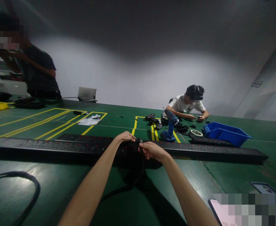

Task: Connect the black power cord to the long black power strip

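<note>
Pale wall (119,81) behind a grey chair (87,93).

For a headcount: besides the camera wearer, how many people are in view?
2: a person in a dark T-shirt, standing at the picture's far left, and a person in a white T-shirt, leaning over the green table beyond the blue cordless drill.

Blue bin (222,134) at right; pale chair (87,93) (ribbed back) beyond white papers (89,121).

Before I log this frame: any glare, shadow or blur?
Head view: glare on the glossy green tabletop; head view: dark shadow beneath the bare left hand and bare right hand, partly obscuring the curved black cable; head view: dark-shirted person at left looks soft.
</note>
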`<state>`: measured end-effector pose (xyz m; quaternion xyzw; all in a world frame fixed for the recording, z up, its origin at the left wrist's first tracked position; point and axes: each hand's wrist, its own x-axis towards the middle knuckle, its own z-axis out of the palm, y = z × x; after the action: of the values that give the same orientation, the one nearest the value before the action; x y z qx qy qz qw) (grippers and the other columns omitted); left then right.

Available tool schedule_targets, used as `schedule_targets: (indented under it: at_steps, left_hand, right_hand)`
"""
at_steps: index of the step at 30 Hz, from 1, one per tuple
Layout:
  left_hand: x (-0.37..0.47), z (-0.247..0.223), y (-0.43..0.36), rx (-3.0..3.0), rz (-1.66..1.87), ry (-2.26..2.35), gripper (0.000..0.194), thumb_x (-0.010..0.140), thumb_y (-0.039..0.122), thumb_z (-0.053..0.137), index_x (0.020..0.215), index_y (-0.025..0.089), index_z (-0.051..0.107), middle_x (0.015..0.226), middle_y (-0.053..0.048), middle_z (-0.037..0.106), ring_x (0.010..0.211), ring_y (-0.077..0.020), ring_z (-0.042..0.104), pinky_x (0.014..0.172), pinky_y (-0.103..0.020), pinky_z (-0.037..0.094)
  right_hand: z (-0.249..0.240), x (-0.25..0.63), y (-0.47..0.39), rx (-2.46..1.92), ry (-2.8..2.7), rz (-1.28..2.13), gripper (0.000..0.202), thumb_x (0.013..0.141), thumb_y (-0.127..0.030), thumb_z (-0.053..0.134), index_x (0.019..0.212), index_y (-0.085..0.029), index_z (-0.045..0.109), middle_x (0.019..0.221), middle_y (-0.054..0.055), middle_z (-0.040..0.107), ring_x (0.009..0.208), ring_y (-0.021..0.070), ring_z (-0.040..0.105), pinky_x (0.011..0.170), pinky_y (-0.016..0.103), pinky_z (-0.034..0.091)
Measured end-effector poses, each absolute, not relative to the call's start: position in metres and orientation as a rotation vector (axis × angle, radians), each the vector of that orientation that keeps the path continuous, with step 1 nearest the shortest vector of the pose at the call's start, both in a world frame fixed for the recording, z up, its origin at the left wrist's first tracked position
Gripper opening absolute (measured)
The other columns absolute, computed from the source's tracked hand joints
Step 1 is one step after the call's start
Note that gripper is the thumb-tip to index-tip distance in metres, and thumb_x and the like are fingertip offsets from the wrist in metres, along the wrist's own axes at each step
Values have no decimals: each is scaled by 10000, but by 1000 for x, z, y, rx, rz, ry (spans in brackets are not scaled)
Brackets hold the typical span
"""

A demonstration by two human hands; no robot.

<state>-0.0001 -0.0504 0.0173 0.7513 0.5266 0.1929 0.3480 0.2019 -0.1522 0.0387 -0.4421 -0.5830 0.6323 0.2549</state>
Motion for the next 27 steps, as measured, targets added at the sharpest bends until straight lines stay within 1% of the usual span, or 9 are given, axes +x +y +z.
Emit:
schedule_targets:
  at_steps: [4, 6, 7, 11, 15, 17, 22, 25, 27]
  left_hand:
    - [-1, 13, -46, 1884, 461, 1355, 302, 632, 290, 675, 910, 226, 776, 916, 4, 752, 890, -199, 656, 780, -246, 479]
    - [-2, 9, -43, 1878, 465, 1340, 329, 642, 291, 670, 946, 213, 769, 953, -5, 749, 934, -204, 654, 828, -252, 472]
    - [-2, 7, -41, 1881, 466, 1336, 344, 647, 294, 667, 965, 204, 765, 970, -11, 747, 949, -206, 653, 846, -256, 468]
    - [-4, 1, -39, 1939, 478, 1309, 373, 684, 319, 648, 1016, 186, 750, 1029, -22, 737, 996, -216, 646, 906, -274, 449]
    - [-4, -2, -45, 2023, 493, 1256, 422, 745, 371, 606, 1089, 157, 722, 1078, -43, 723, 1013, -226, 640, 925, -290, 443]
    - [-3, -3, -52, 2058, 505, 1284, 444, 776, 400, 578, 1124, 155, 706, 1099, -51, 716, 1024, -235, 638, 919, -299, 448]
    - [5, -4, -71, 2178, 559, 1531, 394, 831, 434, 533, 1121, 235, 711, 1188, -39, 680, 1142, -256, 588, 983, -304, 406]
    - [8, -4, -78, 2283, 575, 1570, 387, 874, 413, 487, 1152, 242, 694, 1200, -46, 674, 1154, -247, 584, 1012, -307, 376]
    - [10, -5, -80, 2322, 586, 1584, 385, 891, 403, 468, 1162, 242, 688, 1202, -49, 673, 1150, -243, 585, 1016, -308, 370]
  right_hand:
    - [68, 223, -157, -1288, -1795, 1618, 507, 909, -581, 444, 799, -125, 635, 508, -57, 431, 407, 55, 384, 418, 171, 372]
    - [83, 230, -161, -1356, -1944, 1490, 574, 897, -627, 420, 770, -119, 654, 489, -47, 440, 408, 61, 389, 421, 178, 372]
    - [90, 233, -163, -1392, -2022, 1419, 572, 889, -627, 437, 740, -119, 653, 490, -38, 459, 414, 64, 406, 422, 181, 371]
    - [109, 238, -175, -1530, -2336, 1212, 453, 828, -534, 579, 618, -135, 617, 541, 1, 562, 424, 87, 475, 411, 205, 370]
    - [115, 235, -188, -1649, -2537, 1110, 376, 807, -434, 581, 586, -136, 639, 581, 35, 622, 418, 101, 499, 427, 223, 398]
    - [114, 230, -194, -1704, -2577, 1059, 362, 799, -403, 564, 563, -136, 630, 566, 47, 622, 414, 110, 504, 428, 232, 406]
    - [99, 209, -198, -1733, -2726, 909, 313, 772, -349, 547, 546, -140, 601, 455, 44, 558, 385, 153, 525, 420, 259, 415]
    - [83, 192, -197, -1687, -2869, 739, 298, 762, -357, 574, 565, -138, 618, 408, 39, 525, 397, 178, 548, 443, 273, 428]
    - [71, 179, -195, -1662, -2967, 694, 306, 753, -375, 612, 559, -140, 627, 406, 46, 530, 441, 197, 575, 472, 282, 439]
